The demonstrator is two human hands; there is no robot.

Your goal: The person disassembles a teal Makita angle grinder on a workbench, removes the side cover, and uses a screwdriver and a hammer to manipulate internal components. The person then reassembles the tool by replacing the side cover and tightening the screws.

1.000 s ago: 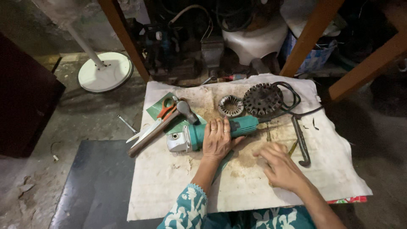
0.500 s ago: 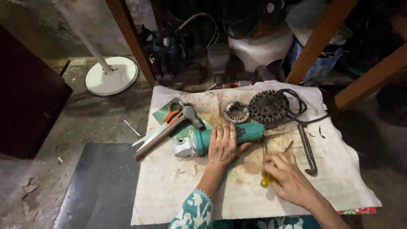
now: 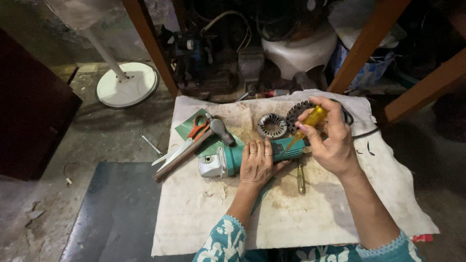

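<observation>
The left hand presses flat, fingers unclenched, on the teal angle grinder lying mid-cloth. The right hand grips a yellow-handled screwdriver, its tip at the grinder's right end.

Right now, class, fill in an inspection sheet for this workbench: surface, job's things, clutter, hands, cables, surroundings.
Surface: stained white cloth over a low board.
Job's things: teal angle grinder lying flat; yellow-handled screwdriver.
Clutter: orange-handled scissors, hammer, metal ring, second screwdriver.
Hands: left hand presses on the grinder; right hand grips the screwdriver.
Cables: black cord at right.
Surroundings: white round stand base, wooden legs.
</observation>
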